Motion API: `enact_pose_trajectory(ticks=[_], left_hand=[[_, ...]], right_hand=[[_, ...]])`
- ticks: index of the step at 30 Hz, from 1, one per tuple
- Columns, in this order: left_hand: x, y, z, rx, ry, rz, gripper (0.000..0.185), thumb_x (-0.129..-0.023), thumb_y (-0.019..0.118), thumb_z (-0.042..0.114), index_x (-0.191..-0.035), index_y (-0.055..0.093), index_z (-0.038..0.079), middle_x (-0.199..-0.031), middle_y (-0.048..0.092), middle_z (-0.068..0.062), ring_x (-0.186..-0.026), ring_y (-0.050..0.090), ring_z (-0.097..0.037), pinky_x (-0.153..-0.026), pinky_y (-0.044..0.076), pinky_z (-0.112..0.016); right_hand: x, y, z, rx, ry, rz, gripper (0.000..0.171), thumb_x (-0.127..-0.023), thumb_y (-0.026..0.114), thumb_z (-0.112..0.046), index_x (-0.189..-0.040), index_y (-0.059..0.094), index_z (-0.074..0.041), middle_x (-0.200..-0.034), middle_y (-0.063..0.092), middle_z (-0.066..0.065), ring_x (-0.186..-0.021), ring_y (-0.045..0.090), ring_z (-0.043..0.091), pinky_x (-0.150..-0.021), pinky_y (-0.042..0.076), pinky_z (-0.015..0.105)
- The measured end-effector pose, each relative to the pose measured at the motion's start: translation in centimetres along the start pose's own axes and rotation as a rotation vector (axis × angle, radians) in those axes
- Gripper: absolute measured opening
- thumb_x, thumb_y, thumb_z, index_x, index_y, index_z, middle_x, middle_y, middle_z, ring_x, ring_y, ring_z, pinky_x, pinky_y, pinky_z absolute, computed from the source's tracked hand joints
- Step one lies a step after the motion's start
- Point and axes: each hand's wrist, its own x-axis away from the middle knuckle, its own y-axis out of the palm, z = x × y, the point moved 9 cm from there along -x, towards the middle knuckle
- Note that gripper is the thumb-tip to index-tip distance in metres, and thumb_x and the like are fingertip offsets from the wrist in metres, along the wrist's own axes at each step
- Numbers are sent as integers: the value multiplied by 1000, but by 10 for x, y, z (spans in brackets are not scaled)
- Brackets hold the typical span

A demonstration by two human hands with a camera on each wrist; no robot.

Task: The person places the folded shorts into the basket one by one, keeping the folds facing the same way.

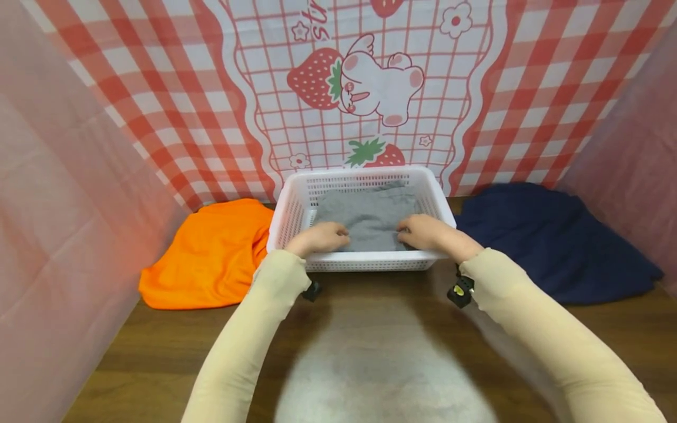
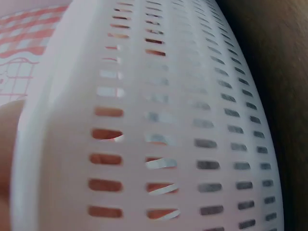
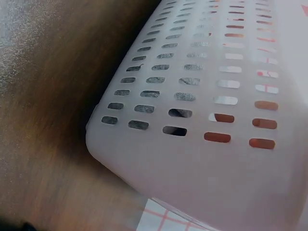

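Lying inside the white basket (image 1: 370, 257), the gray cloth (image 1: 365, 207) sits between and ahead of the fingers of the left hand (image 1: 322, 236) and the right hand (image 1: 424, 232). Both sets of fingers bend down toward its near part; whether they pinch it cannot be told. Caution: uneven pulling could bunch the cloth, which shows creases between the fingers. Both hands reach over the near rim, so leaning there could tip or drag the basket. Sideways drag could rumple the orange cloth (image 1: 211, 258), left of the left fingers.
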Motion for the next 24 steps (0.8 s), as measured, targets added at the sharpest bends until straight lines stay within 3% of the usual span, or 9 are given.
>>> enact_pose_trajectory(ticks=[6,11,16,24], left_hand=[[4,-3,11,126,66,44,41,-94,46,27,-129,50,7,-131,51,-9,-123,44,-23,-104,32,-35],[7,-7,21,200,117,99,38,-94,47,27,-126,52,7,-127,54,-8,-115,51,-21,-98,38,-34],[15,-13,33,222,152,203,33,-93,49,24,-121,56,9,-121,58,-6,-109,54,-20,-94,42,-34],[22,-11,54,275,184,266,27,-93,50,23,-116,60,15,-114,62,-1,-97,57,-15,-83,46,-29]], right_hand=[[9,-12,-1,-39,-10,153,28,-92,50,-15,-111,63,1,-106,63,18,-98,58,33,-85,45,46],[23,-29,-4,-5,-35,376,21,-91,51,-16,-98,67,-4,-94,62,11,-85,60,26,-74,48,42],[40,-42,-10,59,-83,572,16,-88,55,-18,-88,68,-9,-83,61,5,-72,59,20,-64,48,37],[63,-47,-13,78,-163,722,10,-85,59,-16,-86,68,-11,-84,63,4,-72,58,21,-67,43,40]])
